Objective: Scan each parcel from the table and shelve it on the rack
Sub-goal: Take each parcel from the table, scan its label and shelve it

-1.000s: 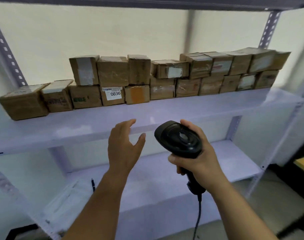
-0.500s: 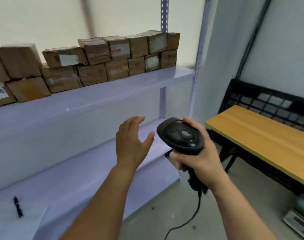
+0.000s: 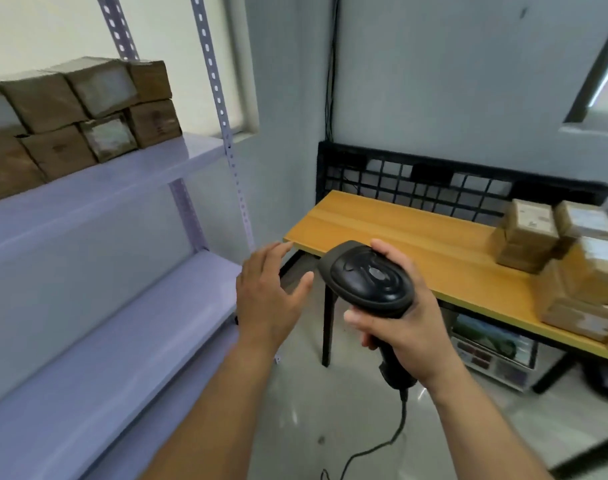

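Parcels [image 3: 572, 258] stacked far right on desk [image 3: 382, 223], right of and beyond both hands. Right hand [image 3: 403, 327] nearer them, fingers wrapped round scanner [image 3: 368, 275]. Left hand [image 3: 268, 299] empty, fingers loosely spread, just left of scanner. Rack [image 3: 105, 188] on left. Likely pick: left hand must reach rightward.

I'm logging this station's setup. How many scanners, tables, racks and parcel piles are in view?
scanner: 1
table: 1
rack: 1
parcel piles: 2, rack pile and table pile
Total: 5
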Motion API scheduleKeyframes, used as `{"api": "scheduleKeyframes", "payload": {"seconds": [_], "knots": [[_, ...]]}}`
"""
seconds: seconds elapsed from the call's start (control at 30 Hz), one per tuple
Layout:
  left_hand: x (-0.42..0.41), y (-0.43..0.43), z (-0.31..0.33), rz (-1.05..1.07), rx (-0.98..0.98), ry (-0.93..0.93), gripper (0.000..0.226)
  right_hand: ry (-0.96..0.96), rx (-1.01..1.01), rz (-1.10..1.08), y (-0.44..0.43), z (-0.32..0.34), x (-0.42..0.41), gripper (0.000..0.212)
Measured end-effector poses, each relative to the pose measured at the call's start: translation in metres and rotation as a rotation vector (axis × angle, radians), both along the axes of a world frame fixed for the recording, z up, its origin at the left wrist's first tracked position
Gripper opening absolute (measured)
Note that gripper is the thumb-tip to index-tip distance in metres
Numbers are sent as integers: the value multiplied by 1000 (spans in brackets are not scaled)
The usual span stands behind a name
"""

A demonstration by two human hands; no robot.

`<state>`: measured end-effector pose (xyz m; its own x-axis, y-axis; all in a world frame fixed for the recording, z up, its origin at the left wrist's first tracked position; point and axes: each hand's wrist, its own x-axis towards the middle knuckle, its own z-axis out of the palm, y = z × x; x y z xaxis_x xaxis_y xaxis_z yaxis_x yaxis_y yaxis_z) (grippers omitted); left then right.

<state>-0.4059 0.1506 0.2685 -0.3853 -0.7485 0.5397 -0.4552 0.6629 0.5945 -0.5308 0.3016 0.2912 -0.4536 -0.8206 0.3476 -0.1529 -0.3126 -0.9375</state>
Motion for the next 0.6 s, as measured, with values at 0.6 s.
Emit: {"api": "scheduleKeyframes", "payload": {"seconds": [0.6], "knots": [[-199,-29,-19,-400,118,-61,57,23,174,-423,13,-3,-138,84]]}}
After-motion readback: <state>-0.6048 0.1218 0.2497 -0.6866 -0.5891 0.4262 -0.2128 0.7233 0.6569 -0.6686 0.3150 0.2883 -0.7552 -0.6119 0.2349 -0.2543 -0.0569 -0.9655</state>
